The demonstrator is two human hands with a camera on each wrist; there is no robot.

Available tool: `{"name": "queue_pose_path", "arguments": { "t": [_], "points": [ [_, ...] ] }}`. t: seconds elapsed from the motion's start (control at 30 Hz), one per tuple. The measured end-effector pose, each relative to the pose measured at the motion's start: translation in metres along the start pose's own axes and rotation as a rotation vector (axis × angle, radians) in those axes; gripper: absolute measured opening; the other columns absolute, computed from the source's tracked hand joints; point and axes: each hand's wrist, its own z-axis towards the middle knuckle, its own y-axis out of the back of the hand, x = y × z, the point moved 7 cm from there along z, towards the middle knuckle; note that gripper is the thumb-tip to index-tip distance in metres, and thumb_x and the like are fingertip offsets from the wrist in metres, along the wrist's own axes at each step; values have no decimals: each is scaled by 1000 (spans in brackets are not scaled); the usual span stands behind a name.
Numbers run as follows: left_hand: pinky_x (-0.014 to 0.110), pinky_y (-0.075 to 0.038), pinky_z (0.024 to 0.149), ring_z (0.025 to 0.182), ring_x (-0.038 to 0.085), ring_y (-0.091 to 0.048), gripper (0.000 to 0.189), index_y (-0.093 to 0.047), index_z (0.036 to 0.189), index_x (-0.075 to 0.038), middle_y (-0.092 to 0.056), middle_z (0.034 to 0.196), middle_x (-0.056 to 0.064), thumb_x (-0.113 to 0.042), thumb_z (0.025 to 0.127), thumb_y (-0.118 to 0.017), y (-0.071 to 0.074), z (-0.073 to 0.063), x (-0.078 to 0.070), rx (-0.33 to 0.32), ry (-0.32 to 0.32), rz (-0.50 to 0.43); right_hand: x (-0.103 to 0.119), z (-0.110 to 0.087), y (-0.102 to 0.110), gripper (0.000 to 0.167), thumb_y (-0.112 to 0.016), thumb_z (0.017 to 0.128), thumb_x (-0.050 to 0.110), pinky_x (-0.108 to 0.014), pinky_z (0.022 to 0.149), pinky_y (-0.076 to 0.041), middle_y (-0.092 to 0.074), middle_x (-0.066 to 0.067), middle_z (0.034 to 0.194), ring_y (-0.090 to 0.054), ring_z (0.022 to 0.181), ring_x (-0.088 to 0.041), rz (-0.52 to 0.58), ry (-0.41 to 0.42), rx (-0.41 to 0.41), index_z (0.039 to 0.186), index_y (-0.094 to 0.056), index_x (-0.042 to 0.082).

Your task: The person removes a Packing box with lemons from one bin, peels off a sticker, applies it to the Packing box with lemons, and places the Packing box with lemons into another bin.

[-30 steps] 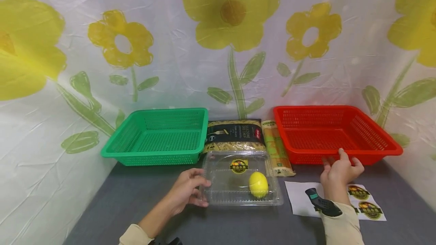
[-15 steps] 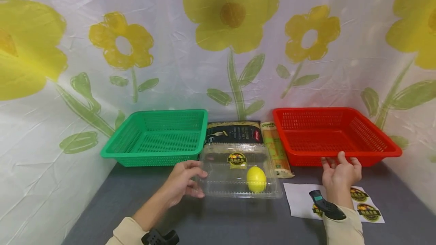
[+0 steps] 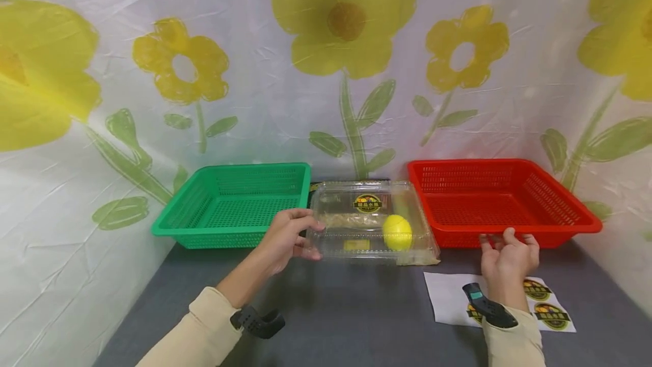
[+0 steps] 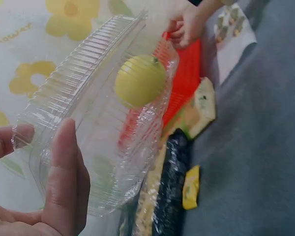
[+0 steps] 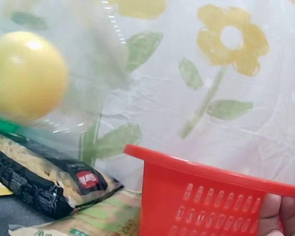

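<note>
My left hand [image 3: 292, 239] pinches the left edge of a clear plastic clamshell box [image 3: 336, 220], thumb and fingers on either side of its wall. The box is raised off the table and tilted in the left wrist view. Inside, toward its right end, lies a yellow lemon [image 3: 397, 233]. A round fruit label [image 3: 367, 203] shows on the lid. At the right, my right hand [image 3: 509, 259] has its fingers curled at the front rim of a red plastic basket [image 3: 565, 222]. In the right wrist view, fingertips [image 5: 270, 209] lie against the basket's slotted wall just below the rim.
A green basket [image 3: 229, 238] stands at the back left. Behind and under the raised box lie a black pasta bag [image 5: 49, 182], a long noodle pack [image 5: 113, 216] and a small yellow packet [image 4: 191, 188]. A label sheet [image 3: 450, 299] lies below my right hand.
My left hand has lifted the clamshell box with the lemon and moved it away from me and slightly right, over the pasta bag and noodle pack. My right hand stays at the red basket.
</note>
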Motion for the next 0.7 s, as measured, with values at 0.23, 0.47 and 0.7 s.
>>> {"name": "queue_pose_path", "arguments": {
  "t": [0.23,0.47,0.7],
  "points": [
    [41,-64,64,54,25,-61,65,-41,149,-2,-42,153,14,-12,91,-69,-17,19,-12,-27,-8,-38,-2,-1,-2,27,-55,102,8,-35,85,-49,-43,2,117,-49,92,-21,45,-43,21,116,-40,25],
    [45,-64,72,86,39,-67,54,-48,141,-3,-42,152,12,-11,91,-69,-38,44,-25,-22,-42,-66,-1,-1,-5,25,-54,102,8,-35,87,-45,-43,1,116,-46,91,-22,55,-35,48,116,-40,23],
    [44,-63,76,124,53,-54,44,-53,134,-1,-39,153,12,-11,94,-67,-68,66,-28,17,-28,-159,-2,-1,-3,29,-58,101,8,-33,86,-48,-43,1,119,-46,96,-20,48,-23,42,118,-42,24]
  ]
}}
